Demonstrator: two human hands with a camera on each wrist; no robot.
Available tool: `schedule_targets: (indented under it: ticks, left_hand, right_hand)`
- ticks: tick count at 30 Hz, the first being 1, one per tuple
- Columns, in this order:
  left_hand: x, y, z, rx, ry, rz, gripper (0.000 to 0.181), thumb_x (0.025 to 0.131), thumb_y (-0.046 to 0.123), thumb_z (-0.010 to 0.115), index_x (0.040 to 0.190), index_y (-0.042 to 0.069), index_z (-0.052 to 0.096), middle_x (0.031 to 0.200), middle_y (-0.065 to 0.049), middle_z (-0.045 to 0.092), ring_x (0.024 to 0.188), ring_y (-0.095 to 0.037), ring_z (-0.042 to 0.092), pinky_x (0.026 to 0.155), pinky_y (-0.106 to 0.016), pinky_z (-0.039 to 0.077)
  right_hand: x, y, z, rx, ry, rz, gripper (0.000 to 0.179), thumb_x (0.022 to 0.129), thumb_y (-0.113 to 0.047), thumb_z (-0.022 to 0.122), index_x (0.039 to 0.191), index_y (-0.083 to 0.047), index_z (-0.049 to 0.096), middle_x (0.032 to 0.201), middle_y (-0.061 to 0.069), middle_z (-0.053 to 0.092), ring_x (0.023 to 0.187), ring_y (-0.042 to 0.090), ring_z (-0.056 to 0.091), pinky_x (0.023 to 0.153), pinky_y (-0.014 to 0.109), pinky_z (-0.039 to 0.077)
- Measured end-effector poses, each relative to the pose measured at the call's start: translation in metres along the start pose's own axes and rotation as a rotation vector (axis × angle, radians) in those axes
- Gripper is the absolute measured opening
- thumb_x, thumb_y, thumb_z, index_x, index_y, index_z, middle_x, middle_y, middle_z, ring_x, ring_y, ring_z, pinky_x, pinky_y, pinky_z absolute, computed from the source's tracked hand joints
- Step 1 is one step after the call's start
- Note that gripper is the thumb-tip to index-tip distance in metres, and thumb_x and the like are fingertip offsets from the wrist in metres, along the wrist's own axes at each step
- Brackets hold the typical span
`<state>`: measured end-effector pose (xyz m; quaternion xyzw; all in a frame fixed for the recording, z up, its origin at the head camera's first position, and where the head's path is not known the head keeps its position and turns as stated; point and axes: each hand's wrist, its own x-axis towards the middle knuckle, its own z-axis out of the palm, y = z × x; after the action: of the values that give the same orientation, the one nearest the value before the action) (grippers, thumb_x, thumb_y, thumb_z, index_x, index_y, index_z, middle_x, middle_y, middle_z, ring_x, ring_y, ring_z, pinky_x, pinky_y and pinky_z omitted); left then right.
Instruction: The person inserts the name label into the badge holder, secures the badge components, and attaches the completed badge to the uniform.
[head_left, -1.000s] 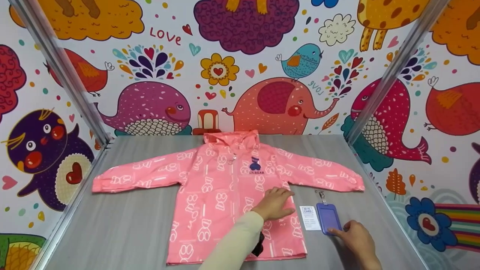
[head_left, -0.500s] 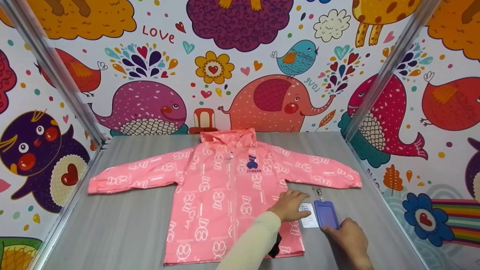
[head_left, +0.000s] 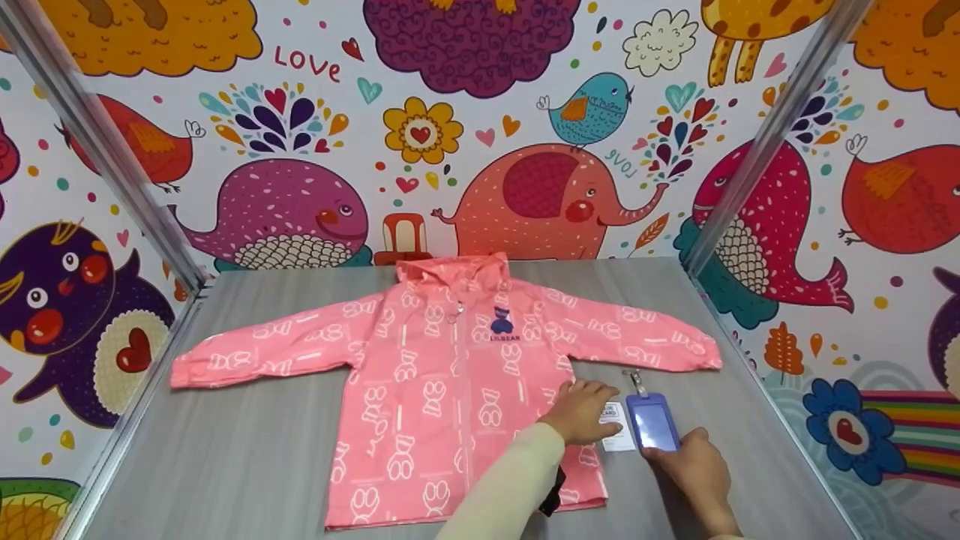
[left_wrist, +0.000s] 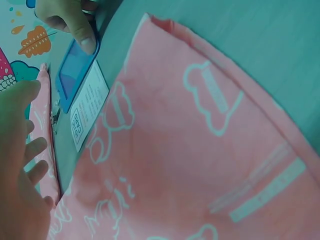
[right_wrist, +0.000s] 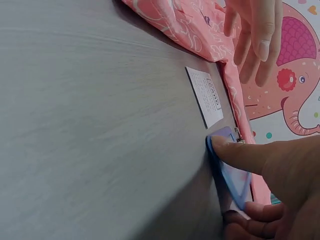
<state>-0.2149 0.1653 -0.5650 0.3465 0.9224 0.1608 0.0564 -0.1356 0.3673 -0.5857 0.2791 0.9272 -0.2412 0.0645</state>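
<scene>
My right hand (head_left: 694,465) pinches the lower end of a purple badge holder (head_left: 654,421) between thumb and fingers. In the right wrist view the holder (right_wrist: 227,165) is tilted, with its near edge off the table. A metal clip (head_left: 638,381) sits at its top. Just left of it lies a white printed card (head_left: 618,429), partly hidden by my left hand in the head view. My left hand (head_left: 581,412) hovers at the jacket's right edge beside the card, fingers spread and holding nothing. The pink hooded jacket (head_left: 435,390) lies flat, sleeves spread.
The grey table (head_left: 247,450) carries all of these things. Metal posts (head_left: 780,135) stand at its back corners. Printed cartoon walls (head_left: 420,60) enclose the back and sides. A black strap piece (head_left: 553,495) shows by my left forearm.
My left hand has moved right from over the jacket toward the card. The right hand has tilted the badge holder slightly. The head view has shifted a little.
</scene>
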Motion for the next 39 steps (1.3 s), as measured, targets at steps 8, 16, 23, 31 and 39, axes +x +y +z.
schedule_targets:
  ticks: [8,16,23,31,39]
  left_hand:
    - [-0.002,-0.001,0.0,-0.032,-0.011,-0.016,0.058,0.091,0.051,0.06,0.143,0.028,0.049,0.145,0.01,0.054,0.135,-0.012,0.046,0.115,-0.04,0.034]
    - [-0.003,-0.003,0.0,-0.04,-0.004,-0.014,0.056,0.091,0.05,0.059,0.141,0.027,0.051,0.143,0.009,0.054,0.134,-0.013,0.046,0.114,-0.041,0.034]
    - [-0.002,-0.003,-0.001,-0.025,0.006,-0.019,0.053,0.092,0.049,0.06,0.139,0.027,0.054,0.143,0.009,0.055,0.134,-0.013,0.047,0.115,-0.043,0.034]
    - [0.002,-0.008,0.0,-0.06,0.051,-0.034,0.05,0.092,0.046,0.061,0.136,0.025,0.057,0.14,0.006,0.058,0.132,-0.016,0.048,0.111,-0.043,0.036]
    - [-0.001,-0.023,-0.009,-0.226,0.089,-0.088,0.047,0.092,0.04,0.062,0.135,0.021,0.058,0.14,0.003,0.059,0.131,-0.02,0.05,0.11,-0.042,0.037]
  right_hand:
    - [0.0,0.005,0.005,0.138,0.14,0.021,0.048,0.079,-0.024,0.081,0.104,0.009,0.055,0.094,0.027,0.066,0.079,0.03,0.059,0.069,0.039,0.047]
    - [-0.001,0.019,0.004,0.231,0.259,-0.096,0.026,0.087,-0.012,0.069,0.099,0.01,0.067,0.082,0.019,0.069,0.07,0.026,0.06,0.06,0.029,0.039]
    - [0.002,0.019,-0.001,0.328,0.129,-0.02,0.026,0.092,-0.005,0.058,0.108,0.013,0.067,0.087,0.021,0.07,0.071,0.02,0.062,0.058,0.025,0.046]
    - [-0.001,0.016,-0.006,0.429,0.129,0.0,0.024,0.091,-0.005,0.061,0.106,0.012,0.068,0.071,0.004,0.069,0.06,0.01,0.059,0.053,0.022,0.046]
    - [-0.005,0.0,-0.013,0.497,0.082,0.002,0.024,0.095,-0.004,0.058,0.112,0.011,0.065,0.087,0.014,0.071,0.071,0.012,0.062,0.057,0.021,0.05]
